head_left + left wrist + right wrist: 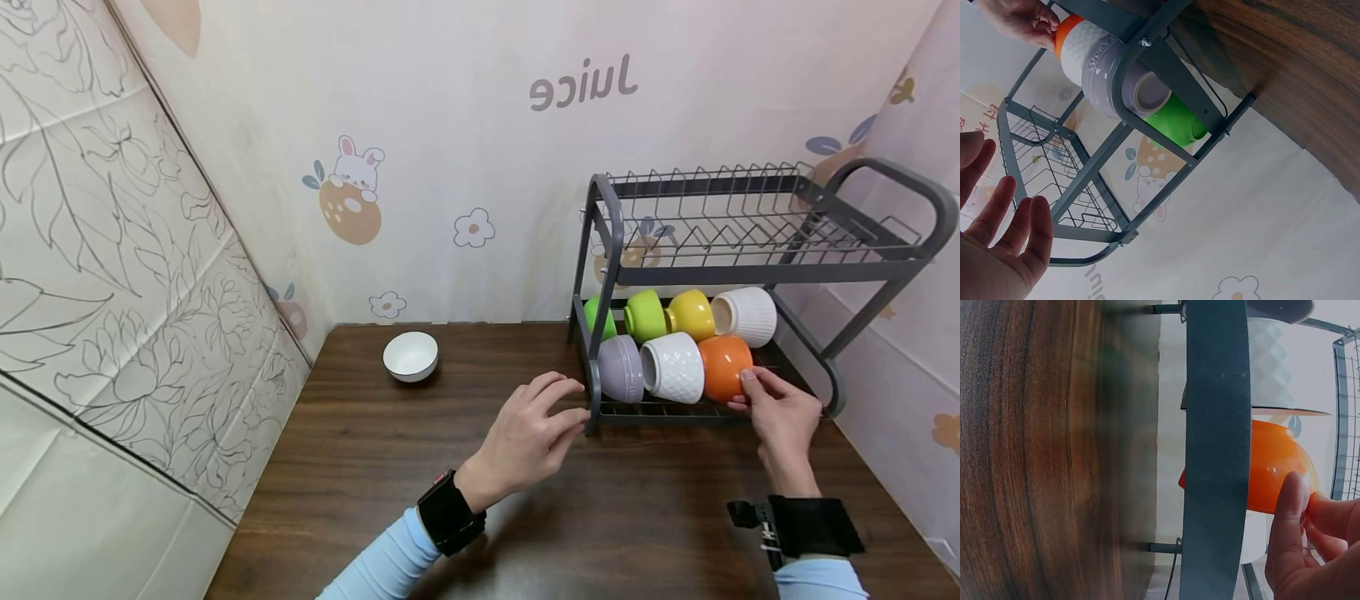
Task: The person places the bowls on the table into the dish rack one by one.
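Note:
My right hand [783,412] is at the right end of the rack's lower shelf, thumb and fingers pinching the rounded end of an orange cup [1275,465] that lies on its side. Left of that cup lies a white textured cup [677,367], then a lavender cup [620,369]. With fingers spread and slightly bent, my left hand [528,429] hovers by the rack's left front post, holding nothing. In the left wrist view, its fingers [1038,234] are apart from the cups.
The dark two-tier dish rack [765,273] has a bare wire upper tier. Behind the front row lie green cups [645,317], a yellow cup [692,314] and a white ribbed cup [752,315]. A small white bowl [411,356] stands at the wooden table's back left.

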`<state>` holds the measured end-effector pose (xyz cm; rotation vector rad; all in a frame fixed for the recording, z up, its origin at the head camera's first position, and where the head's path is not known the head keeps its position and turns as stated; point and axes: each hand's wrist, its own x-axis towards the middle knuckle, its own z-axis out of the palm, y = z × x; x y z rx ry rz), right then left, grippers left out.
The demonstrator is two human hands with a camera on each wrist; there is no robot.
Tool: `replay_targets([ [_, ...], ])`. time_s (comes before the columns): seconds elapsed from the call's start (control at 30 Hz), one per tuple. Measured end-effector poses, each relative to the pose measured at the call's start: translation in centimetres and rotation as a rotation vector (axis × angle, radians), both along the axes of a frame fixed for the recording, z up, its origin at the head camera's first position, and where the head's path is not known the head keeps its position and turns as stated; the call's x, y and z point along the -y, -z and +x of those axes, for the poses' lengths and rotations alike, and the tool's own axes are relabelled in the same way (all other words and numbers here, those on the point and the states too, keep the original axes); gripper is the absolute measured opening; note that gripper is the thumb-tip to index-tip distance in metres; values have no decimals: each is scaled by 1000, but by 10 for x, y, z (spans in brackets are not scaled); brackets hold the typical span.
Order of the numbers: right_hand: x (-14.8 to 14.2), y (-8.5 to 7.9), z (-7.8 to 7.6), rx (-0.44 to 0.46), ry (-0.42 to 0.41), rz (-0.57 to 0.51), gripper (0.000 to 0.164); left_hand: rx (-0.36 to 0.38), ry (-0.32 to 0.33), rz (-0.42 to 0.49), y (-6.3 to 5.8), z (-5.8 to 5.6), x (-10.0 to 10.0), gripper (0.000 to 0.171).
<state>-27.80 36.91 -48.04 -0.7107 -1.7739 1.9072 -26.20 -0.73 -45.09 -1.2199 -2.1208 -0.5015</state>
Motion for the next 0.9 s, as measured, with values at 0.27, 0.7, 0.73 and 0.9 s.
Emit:
replay_targets([
  [0.27, 1, 0, -3, 75, 8, 141, 50, 4, 4, -3, 0, -1, 0, 16],
  [0.7, 6, 13, 5, 129, 6, 583, 42, 61, 22, 6, 3, 1, -1, 18],
  [0.73, 6, 14, 5, 122, 5, 593, 42, 53, 18, 2, 3, 1, -1, 18],
  [0.9, 8, 14, 5, 97, 7, 663, 41, 20, 0, -17, 3, 1, -1, 19],
])
